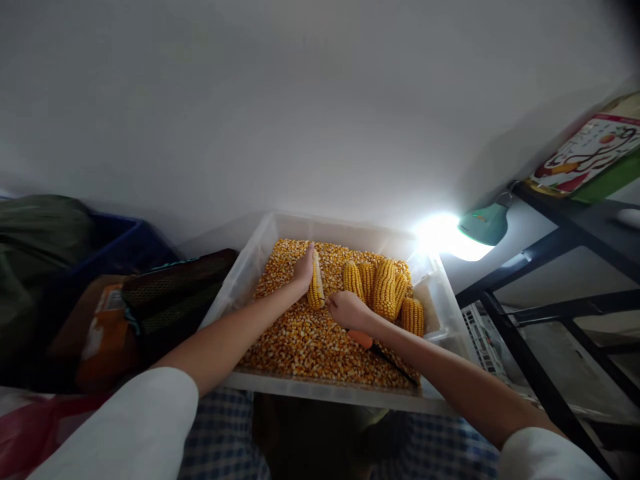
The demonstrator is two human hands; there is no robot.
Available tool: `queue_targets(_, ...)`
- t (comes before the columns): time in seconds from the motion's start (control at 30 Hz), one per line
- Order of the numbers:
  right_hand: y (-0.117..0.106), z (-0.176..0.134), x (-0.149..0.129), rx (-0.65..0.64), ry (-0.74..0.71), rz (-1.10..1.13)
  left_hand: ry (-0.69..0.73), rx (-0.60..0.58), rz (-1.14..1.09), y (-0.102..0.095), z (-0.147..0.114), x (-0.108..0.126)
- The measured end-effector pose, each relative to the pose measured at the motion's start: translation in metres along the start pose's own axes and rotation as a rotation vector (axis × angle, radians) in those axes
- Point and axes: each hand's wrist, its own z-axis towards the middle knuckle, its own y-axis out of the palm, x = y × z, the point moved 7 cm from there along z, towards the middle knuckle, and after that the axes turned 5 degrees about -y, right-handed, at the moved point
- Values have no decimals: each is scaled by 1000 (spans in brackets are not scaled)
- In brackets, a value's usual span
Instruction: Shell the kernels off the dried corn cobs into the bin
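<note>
My left hand (pixel 303 269) is wrapped round a yellow corn cob (pixel 315 288), held upright over loose kernels (pixel 300 340). A pale strip without kernels runs along the cob's upper part. Beside its lower end, my right hand (pixel 346 309) is closed, fingertips at the cob. A small dark tip shows between them, too small to name. Below my right wrist lies a tool with an orange handle (pixel 360 339) and a thin dark shaft, on the kernels. Several whole cobs (pixel 385 288) lie right of my right hand. All this is in a translucent plastic bin (pixel 330 389).
A lit lamp (pixel 483 225) hangs from a dark metal rack (pixel 537 310) at the right. Left of the bin are a dark mesh bag (pixel 173 293), an orange package (pixel 107 333) and a blue crate (pixel 135 243). A white wall (pixel 310 120) stands behind.
</note>
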Motion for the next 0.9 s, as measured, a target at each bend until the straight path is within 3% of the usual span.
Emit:
queue_targets(0.27,-7,-10,-12,44,60,-54,-62,-54,-61,4,-3,-6)
queue_targets(0.53,-6,-17,-21,22,113,-140,-50,-28,-31,2,-1,-5)
queue_targets(0.7,-2,-8,-8,45,95,24,-32,-27,-4,2,-3,-2)
queue_targets(0.8,3,-4,0,-6,86,179,-27,-35,-20,2,-5,0)
queue_targets(0.9,2,-6,-4,19,78,89,-50,-54,-51,4,-6,-1)
